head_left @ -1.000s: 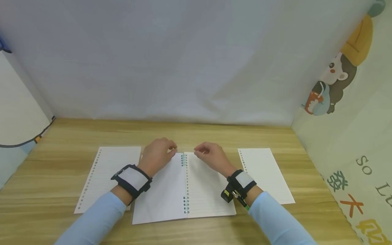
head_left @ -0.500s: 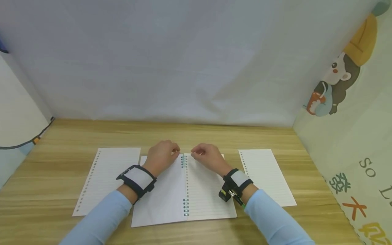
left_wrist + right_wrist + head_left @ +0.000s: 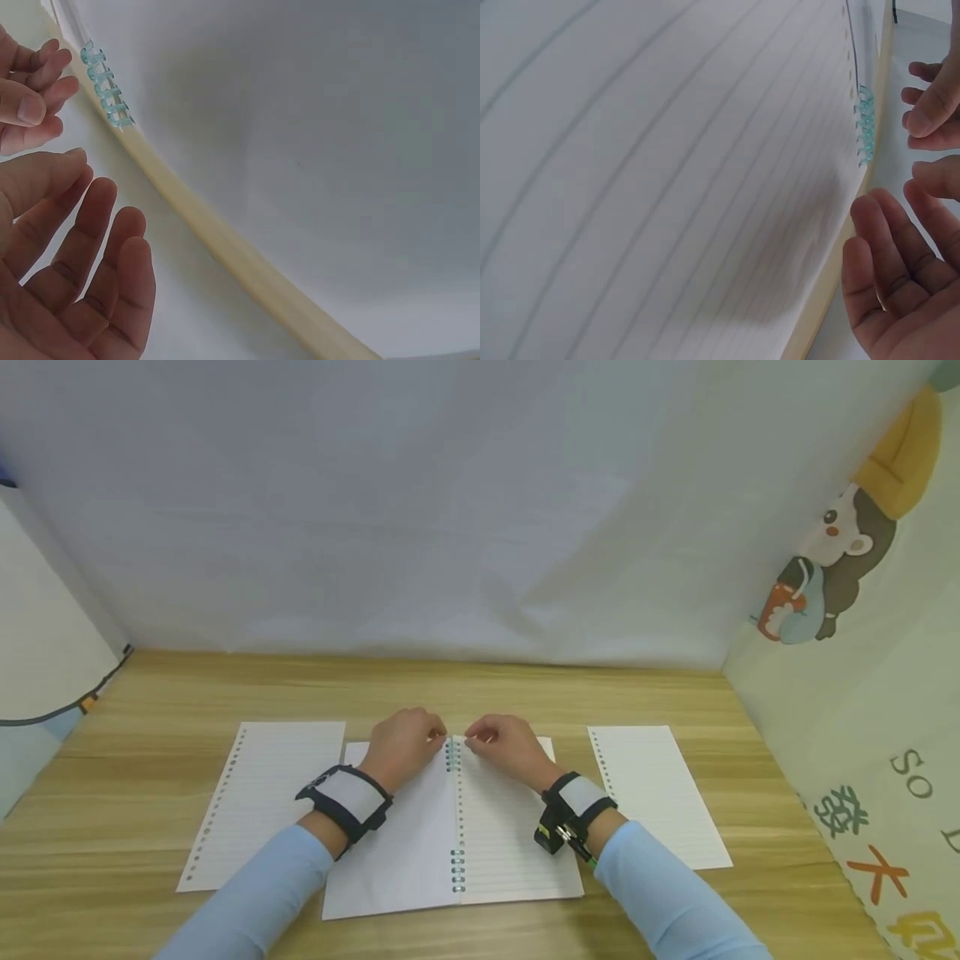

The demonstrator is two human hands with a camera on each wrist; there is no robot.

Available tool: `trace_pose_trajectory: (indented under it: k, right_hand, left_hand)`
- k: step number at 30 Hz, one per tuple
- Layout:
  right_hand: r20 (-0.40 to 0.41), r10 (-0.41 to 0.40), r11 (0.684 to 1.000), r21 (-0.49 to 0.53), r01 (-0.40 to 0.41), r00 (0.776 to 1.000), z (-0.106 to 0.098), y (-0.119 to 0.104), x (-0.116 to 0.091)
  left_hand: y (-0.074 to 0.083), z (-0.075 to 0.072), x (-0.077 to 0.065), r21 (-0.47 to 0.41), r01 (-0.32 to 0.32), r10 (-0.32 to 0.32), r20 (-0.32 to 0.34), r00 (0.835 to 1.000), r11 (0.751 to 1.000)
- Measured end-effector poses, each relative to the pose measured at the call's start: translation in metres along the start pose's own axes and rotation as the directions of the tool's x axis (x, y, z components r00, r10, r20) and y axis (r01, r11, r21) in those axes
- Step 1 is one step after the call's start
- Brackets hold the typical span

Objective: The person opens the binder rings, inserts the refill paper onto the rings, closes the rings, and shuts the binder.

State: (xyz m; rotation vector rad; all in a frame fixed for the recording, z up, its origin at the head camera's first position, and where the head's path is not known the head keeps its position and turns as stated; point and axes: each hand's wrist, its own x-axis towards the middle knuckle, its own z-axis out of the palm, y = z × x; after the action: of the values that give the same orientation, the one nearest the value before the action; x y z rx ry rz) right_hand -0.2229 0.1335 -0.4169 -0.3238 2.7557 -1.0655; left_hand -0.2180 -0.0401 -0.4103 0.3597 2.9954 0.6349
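An open loose-leaf notebook (image 3: 397,868) lies flat on the table, a blank page on its left side and a lined page on its right. Two short sets of teal binder rings (image 3: 457,870) run along its spine. My left hand (image 3: 405,747) hovers by the upper ring set (image 3: 105,90), fingers loosely bent, nothing seen between them. Just across the spine, my right hand (image 3: 510,750) is held likewise, its thumb and index finger close together. Both wrist views show a gap between the hands and the rings (image 3: 865,124).
A lined, hole-punched sheet (image 3: 258,793) lies left of the notebook, partly under the left forearm. To the right lies another punched sheet (image 3: 660,793). The wooden table (image 3: 300,685) meets a pale backdrop (image 3: 420,527) behind and a printed curtain (image 3: 862,710) on the right.
Both hands have drawn inward toward the spine, the left moving right and the right slightly left. They now sit closer to the upper rings. The notebook and sheets lie as before.
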Motion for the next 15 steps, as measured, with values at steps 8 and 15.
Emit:
trace_pose_trajectory:
  k: [8, 15]
  right_hand:
    - [0.024, 0.007, 1.000, -0.024, -0.007, 1.000, 0.0024, 0.0006, 0.0020]
    - [0.024, -0.028, 0.999, -0.037, 0.029, 0.999, 0.0039, -0.0014, 0.0057]
  left_hand:
    - [0.0058, 0.0028, 0.0006, 0.033, -0.019, 0.018, 0.036, 0.999, 0.999]
    - [0.0088, 0.0041, 0.0040, 0.049, 0.002, -0.004, 0.041, 0.999, 0.999]
